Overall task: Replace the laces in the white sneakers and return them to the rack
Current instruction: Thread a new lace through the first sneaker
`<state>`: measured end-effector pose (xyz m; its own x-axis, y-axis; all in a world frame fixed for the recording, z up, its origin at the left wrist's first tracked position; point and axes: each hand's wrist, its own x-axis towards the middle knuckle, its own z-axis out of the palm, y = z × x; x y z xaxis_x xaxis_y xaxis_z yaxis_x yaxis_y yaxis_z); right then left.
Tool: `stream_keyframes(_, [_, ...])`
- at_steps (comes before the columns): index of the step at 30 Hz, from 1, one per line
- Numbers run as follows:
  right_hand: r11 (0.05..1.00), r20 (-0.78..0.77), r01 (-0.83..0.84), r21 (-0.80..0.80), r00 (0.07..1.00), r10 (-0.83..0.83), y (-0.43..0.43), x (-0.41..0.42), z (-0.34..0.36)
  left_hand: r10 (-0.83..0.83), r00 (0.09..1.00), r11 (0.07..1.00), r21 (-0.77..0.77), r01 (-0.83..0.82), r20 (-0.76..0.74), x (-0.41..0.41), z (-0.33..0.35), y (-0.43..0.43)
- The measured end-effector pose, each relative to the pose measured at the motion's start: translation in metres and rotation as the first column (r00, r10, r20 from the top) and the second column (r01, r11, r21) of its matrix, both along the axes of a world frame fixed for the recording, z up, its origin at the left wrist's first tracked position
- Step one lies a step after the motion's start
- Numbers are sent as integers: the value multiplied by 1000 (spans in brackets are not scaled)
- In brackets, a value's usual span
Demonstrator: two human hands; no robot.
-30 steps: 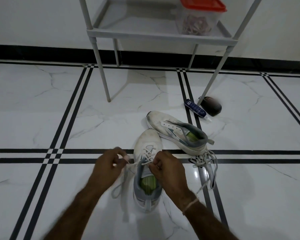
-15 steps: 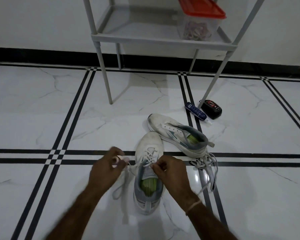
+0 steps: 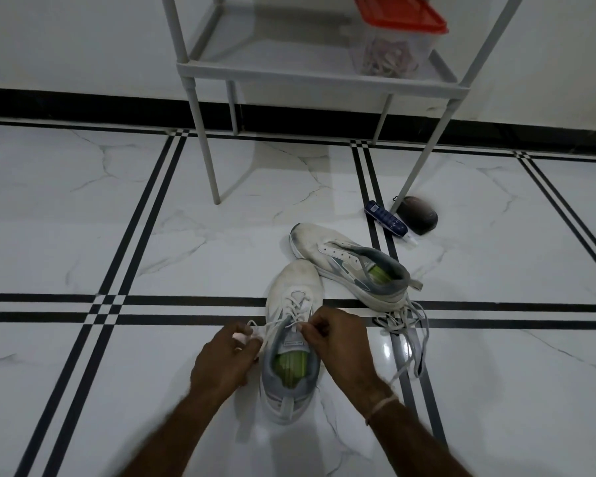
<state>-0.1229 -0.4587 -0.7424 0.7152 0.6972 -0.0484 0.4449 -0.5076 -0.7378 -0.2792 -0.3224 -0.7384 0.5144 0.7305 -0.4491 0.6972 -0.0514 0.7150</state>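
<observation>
Red-lid tub (image 3: 397, 46) w/ cords (image 3: 387, 62), on rack (image 3: 289, 72)

A single wide-angle camera, worn on the head, faces forward and down onto the tiled floor (image 3: 83, 235). Both forearms enter from the lower edge, placing the left hand (image 3: 226, 361) and right hand (image 3: 338, 342) nearest the lens. The rack (image 3: 289, 68) stands farthest, cropped by the top edge

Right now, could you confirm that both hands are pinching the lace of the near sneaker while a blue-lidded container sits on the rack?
No: the head view shows a red lid on the container, not blue. The left hand and right hand do pinch the lace of the near sneaker, and the container sits on the rack.
</observation>
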Motion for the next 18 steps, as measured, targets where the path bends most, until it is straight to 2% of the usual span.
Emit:
stream_keyframes(2, [1000,2,-12,-5,1000,12,0,0,1,-114,993,986,121,112,12,7,2,2])
stream_keyframes(5, [998,10,-28,-51,1000,28,1,0,4,-223,974,956,204,211,36,15,-3,6])
stream_keyframes(7, [998,4,-28,-50,1000,28,0,0,4,-221,975,950,234,207,33,15,-6,14])
stream_keyframes(10, [996,4,-25,90,1000,25,9,3,13,-216,973,888,430,160,85,18,-1,28])
stream_keyframes(11, [994,-38,-54,94,998,58,18,4,19,-236,968,849,503,164,82,22,5,32])
stream_keyframes(13, [980,-148,-199,-18,970,194,37,5,28,-259,960,791,594,149,104,36,23,33])
stream_keyframes(14, [965,-222,-258,-42,945,243,46,2,33,-215,966,802,591,90,144,41,32,32])
stream_keyframes(15, [965,-304,-261,8,919,250,51,2,38,-143,968,829,560,2,208,45,38,30])
stream_keyframes(17, [974,-537,-70,213,825,177,52,9,50,24,941,835,510,-204,337,47,45,25])
stream_keyframes(18, [957,-638,41,287,754,159,51,13,57,38,918,846,476,-240,395,47,46,21])
